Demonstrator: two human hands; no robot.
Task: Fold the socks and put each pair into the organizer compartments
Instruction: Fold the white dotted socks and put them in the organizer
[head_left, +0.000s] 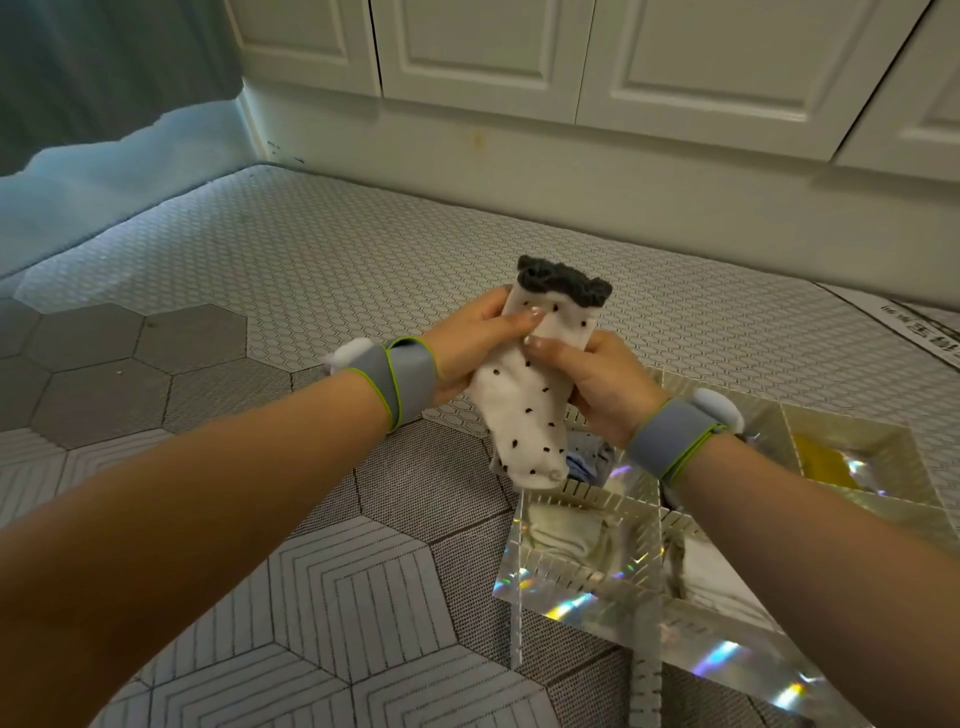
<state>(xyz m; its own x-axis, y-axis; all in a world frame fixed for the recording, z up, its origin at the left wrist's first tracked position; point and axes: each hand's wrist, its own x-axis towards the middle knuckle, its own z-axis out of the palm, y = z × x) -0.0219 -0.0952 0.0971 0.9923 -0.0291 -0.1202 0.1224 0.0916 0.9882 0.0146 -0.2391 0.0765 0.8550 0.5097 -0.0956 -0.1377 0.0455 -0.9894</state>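
Soft knit sock (524, 415), glossy iridescent organizer (587, 582)

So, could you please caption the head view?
Person's left hand and right hand grip dotted white sock near shiny organizer.

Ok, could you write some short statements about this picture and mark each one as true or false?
1. The left hand and the right hand both grip the dotted sock. True.
2. The dotted sock lies inside the organizer. False: the hands hold it up, and it is in no compartment.
3. One compartment holds a yellow thing. True.
4. The cupboard doors stand open. False: they are closed.
5. The sock is plain white all over. False: it has black dots and a dark cuff.
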